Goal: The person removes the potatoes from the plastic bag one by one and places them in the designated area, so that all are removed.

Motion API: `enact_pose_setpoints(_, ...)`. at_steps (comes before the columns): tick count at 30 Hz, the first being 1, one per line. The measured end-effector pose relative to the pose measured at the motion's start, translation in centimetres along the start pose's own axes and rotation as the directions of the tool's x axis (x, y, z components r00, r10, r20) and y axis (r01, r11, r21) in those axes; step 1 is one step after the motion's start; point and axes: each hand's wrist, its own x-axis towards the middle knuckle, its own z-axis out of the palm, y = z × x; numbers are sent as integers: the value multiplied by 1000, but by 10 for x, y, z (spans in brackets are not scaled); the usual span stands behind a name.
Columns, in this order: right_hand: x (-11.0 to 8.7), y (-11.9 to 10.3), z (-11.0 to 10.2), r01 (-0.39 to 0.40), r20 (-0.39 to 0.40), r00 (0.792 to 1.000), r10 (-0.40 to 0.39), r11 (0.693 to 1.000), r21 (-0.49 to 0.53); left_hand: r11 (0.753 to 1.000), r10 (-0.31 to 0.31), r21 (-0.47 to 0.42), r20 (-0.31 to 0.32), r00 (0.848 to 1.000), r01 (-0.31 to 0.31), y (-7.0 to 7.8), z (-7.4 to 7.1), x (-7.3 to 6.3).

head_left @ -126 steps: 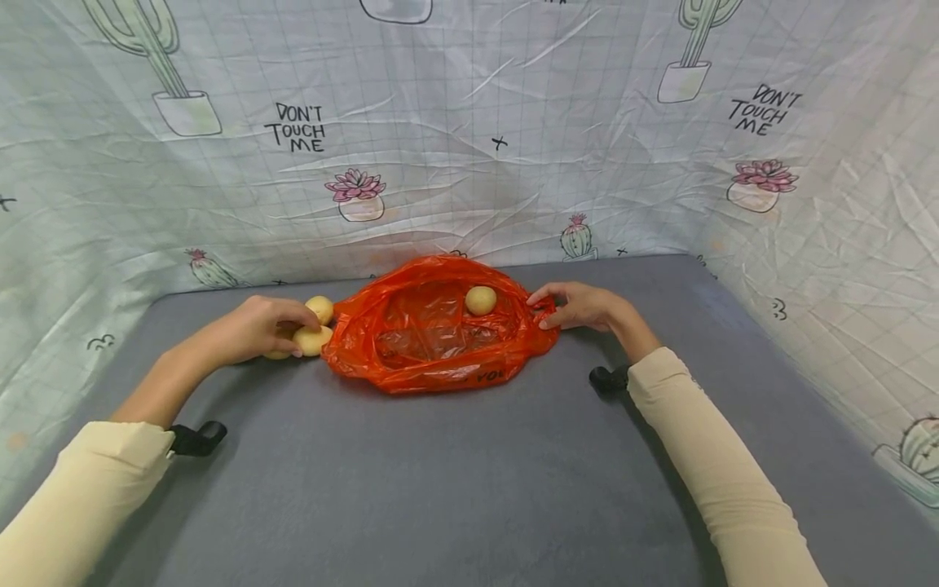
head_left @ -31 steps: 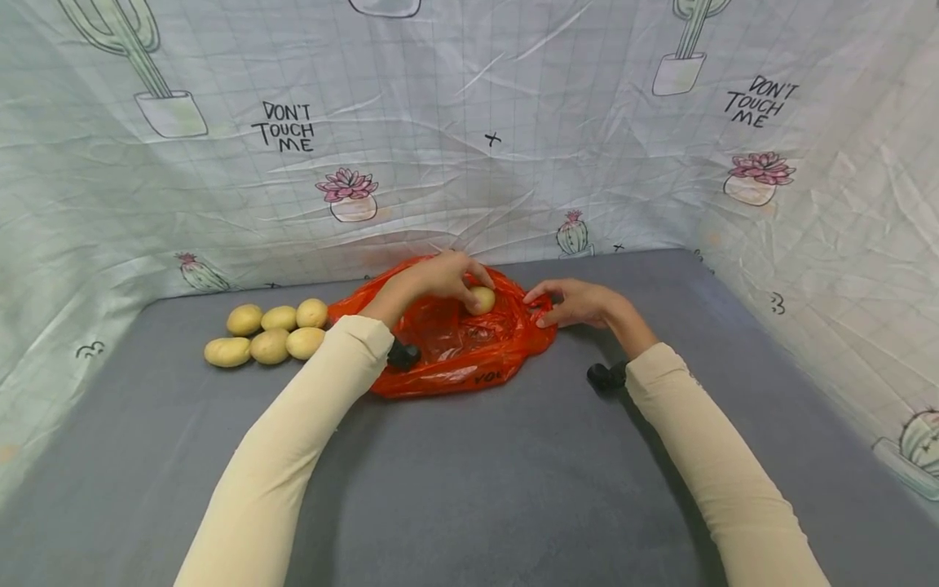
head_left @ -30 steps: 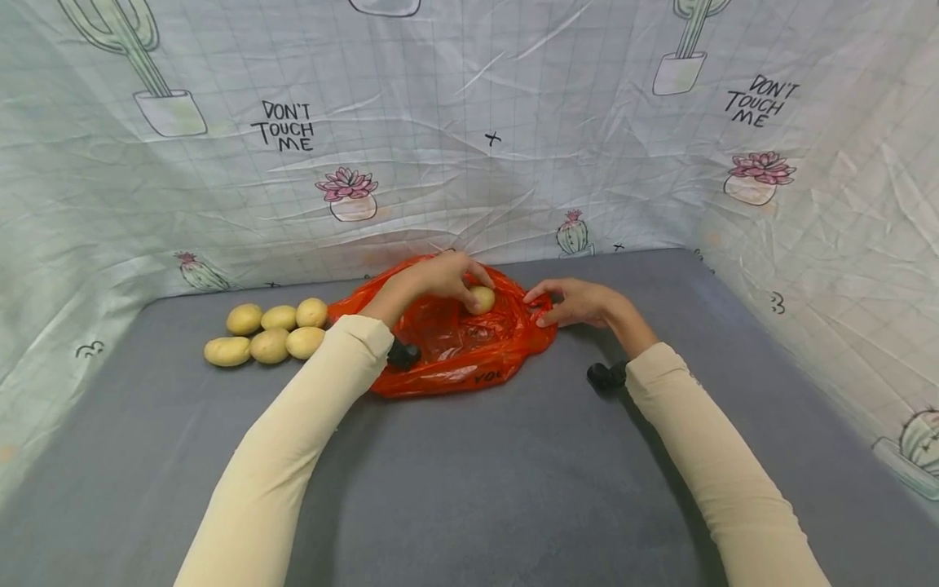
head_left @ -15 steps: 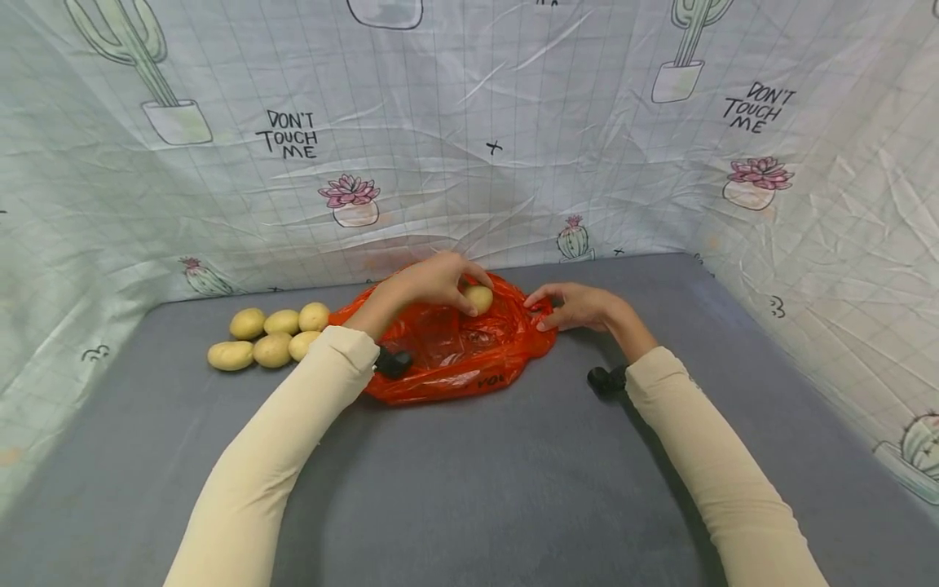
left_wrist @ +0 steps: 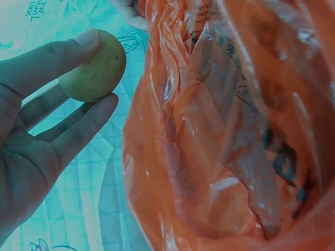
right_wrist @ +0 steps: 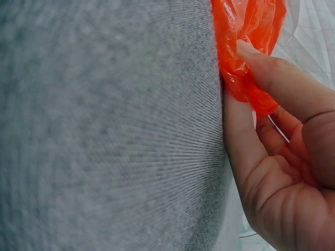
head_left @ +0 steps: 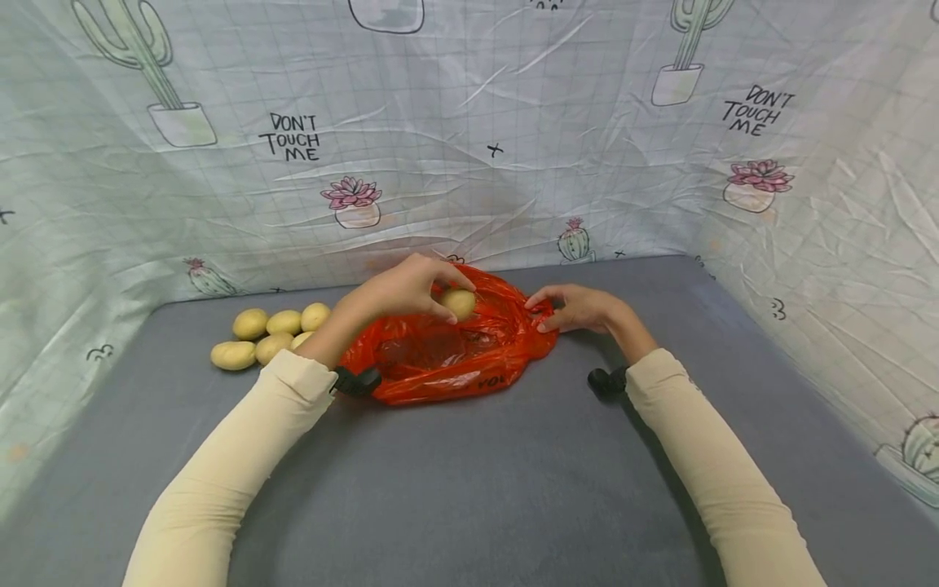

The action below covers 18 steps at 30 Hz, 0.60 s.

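Note:
My left hand (head_left: 407, 289) pinches a yellow potato (head_left: 459, 304) between thumb and fingers, over the mouth of a red plastic bag (head_left: 433, 390). In the left wrist view the potato (left_wrist: 97, 68) is held clear of the crinkled bag (left_wrist: 183, 141). At the bag's right end, my right hand (head_left: 583, 308) grips a bunched edge of the plastic, which the right wrist view shows as red film (right_wrist: 246, 63) at the thumb and fingers. Left of the bag, several more potatoes (head_left: 251, 324) lie in two rows, partly hidden by my left forearm.
Everything rests on a grey cloth-covered table (head_left: 469, 489). A pale curtain (head_left: 455, 122) printed with cacti stands close behind the bag and along both sides. A black strap mount (head_left: 359, 381) is on the left wrist, another (head_left: 607, 381) on the right.
My left hand first reached from the potato group into the bag and took hold of a potato there. It has since lifted that potato and drawn it leftward. The right hand has kept its grip.

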Motion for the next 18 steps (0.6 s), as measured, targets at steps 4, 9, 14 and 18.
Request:
enact_pose_setpoints(4, 1, 0, 1, 5, 1, 1000, -5, 1000, 11, 1000, 13, -10, -25, 1000, -13, 2, 0, -12)
enact_pose_setpoints(9, 0, -1, 2, 3, 6, 1000, -3, 1000, 22, 999, 32, -13, -45, 998, -32, 4, 2, -24)
enact_pose_setpoints(14, 0, -2, 2, 1, 6, 1000, -1, 1000, 7, 999, 36, -6, -62, 997, -37, 3, 3, -32)
enact_pose_setpoints(18, 0, -2, 1, -4, -1, 1000, 4, 1000, -1, 999, 37, -10, -75, 996, -38, 3, 2, -34)
